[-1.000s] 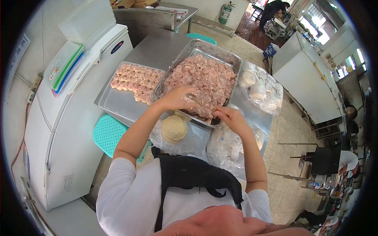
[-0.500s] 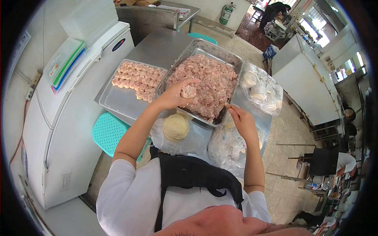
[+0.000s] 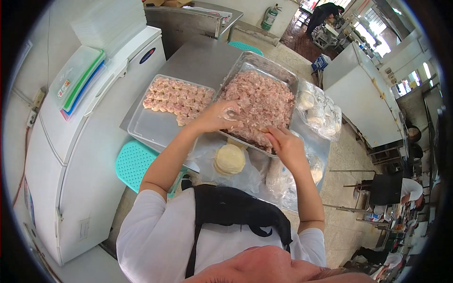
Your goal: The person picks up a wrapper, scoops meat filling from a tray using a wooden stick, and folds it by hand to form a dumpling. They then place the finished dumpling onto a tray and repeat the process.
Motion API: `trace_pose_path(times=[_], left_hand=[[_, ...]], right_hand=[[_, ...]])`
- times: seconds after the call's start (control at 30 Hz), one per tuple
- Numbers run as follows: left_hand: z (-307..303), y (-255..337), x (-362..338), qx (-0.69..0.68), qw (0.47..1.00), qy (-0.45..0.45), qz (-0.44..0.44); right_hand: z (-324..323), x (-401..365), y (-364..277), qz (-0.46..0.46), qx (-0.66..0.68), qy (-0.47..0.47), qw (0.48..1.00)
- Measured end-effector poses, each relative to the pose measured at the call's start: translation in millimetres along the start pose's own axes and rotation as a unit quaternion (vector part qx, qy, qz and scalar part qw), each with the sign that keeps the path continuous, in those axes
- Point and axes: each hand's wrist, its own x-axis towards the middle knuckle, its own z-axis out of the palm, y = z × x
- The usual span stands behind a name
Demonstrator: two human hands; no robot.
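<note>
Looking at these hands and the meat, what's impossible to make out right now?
- Head view: whether the left hand holds any meat; blurred.
- Head view: the full tool in the right hand; that hand covers most.
- Head view: the pan floor beneath the meat; covered.
- Head view: the bag's writing; blurred, creased plastic.

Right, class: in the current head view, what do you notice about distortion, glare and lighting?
Head view: black curved borders frame the scene, and the white freezer at left leans outward, suggesting a fisheye lens; head view, upper right: windows blow out to white; head view, middle: the meat mixture looks fairly evenly lit.
</note>
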Motion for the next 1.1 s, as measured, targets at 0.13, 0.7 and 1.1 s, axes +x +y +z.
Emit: trace_pose_path(times=[0.13,0.7,1.1], left_hand=[[-31.0,12.3,-17.5,0.005,0.997,0.061,-0.04],[-114.1,-147.4,-155.7,0.166,0.966,0.138,-0.145],[-59.0,-151.5,-127.7,0.201,0.936,0.201,-0.207]], right_hand=[[-7.1,13.4,-31.2,0.073,0.11,0.032,0.991],[77.7,-36.6,-35.4,0.368,0.317,0.02,0.874],[65.5,-53.0,-18.5,0.406,0.346,0.044,0.845]])
